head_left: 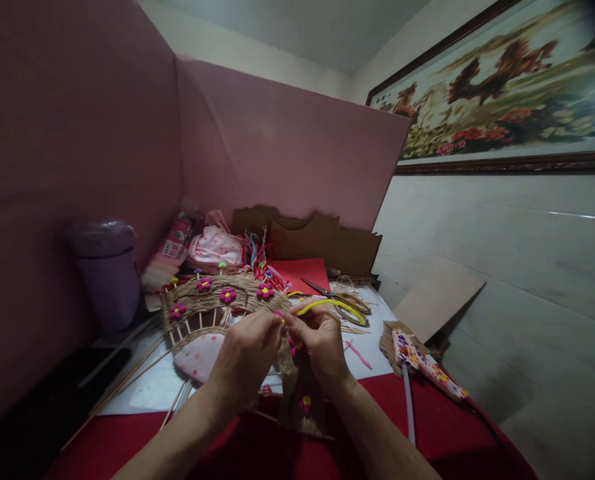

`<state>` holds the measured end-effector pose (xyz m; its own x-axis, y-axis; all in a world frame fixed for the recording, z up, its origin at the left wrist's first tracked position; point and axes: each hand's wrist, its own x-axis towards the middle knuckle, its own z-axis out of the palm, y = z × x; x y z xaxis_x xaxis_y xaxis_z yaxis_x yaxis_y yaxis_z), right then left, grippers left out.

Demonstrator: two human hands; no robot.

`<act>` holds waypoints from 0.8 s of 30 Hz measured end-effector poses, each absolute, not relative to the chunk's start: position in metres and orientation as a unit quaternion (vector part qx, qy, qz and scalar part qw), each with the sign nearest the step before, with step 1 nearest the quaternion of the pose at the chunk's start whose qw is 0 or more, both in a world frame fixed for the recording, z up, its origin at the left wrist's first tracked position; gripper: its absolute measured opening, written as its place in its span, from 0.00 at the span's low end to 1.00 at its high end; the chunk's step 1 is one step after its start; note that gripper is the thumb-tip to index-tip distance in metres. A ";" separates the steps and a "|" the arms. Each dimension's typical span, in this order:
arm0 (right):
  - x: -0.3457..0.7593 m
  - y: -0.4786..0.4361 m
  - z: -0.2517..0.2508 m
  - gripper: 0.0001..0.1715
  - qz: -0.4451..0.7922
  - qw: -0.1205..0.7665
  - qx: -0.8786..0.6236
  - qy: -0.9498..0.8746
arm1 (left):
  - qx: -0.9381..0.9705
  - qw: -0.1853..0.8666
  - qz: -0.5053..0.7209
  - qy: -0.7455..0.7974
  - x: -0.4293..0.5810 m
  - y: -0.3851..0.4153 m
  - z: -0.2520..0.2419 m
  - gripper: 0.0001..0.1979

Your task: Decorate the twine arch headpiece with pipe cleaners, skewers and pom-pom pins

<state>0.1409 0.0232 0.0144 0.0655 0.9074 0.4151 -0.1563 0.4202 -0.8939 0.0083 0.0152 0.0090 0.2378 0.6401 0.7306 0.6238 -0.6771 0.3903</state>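
Note:
My right hand pinches a fuzzy yellow pipe cleaner, whose free end curves off to the right. Close beside it, my left hand has its fingertips closed at a small magenta piece with a yellow spot, seemingly a flower; the fingers partly cover it. Behind and below both hands is an arched frame of sticks wound with brown twine. Magenta flowers with yellow centres sit along the twine. A dotted pale cloth pad lies inside the arch, partly behind my left forearm.
Scissors lie beyond my right hand, near red paper. A pink pipe cleaner piece is on the white sheet. At right rests a flower-patterned glue gun on cardboard. A purple tumbler stands left; loose sticks jut toward me.

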 end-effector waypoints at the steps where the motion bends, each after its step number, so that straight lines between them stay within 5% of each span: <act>1: 0.141 0.023 0.014 0.10 0.406 0.641 -0.349 -0.550 | 0.787 0.007 0.467 0.403 0.008 0.015 0.009 0.10; 12: 0.145 0.025 0.015 0.12 0.448 0.621 -0.337 -0.548 | 0.785 0.058 0.487 0.378 0.007 0.014 0.012 0.10; 19: 0.145 0.027 0.015 0.13 0.422 0.645 -0.337 -0.541 | 0.597 0.496 0.512 0.367 0.009 0.012 0.022 0.13; 24: 0.144 0.024 0.016 0.13 0.429 0.637 -0.342 -0.542 | 0.532 0.572 0.523 0.341 0.009 0.012 0.024 0.15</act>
<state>0.1439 0.0244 0.0161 0.0446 0.9172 0.3960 -0.1757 0.3974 -0.9007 0.0094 0.0124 0.0241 0.2201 0.9612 0.1664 -0.2354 -0.1132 0.9653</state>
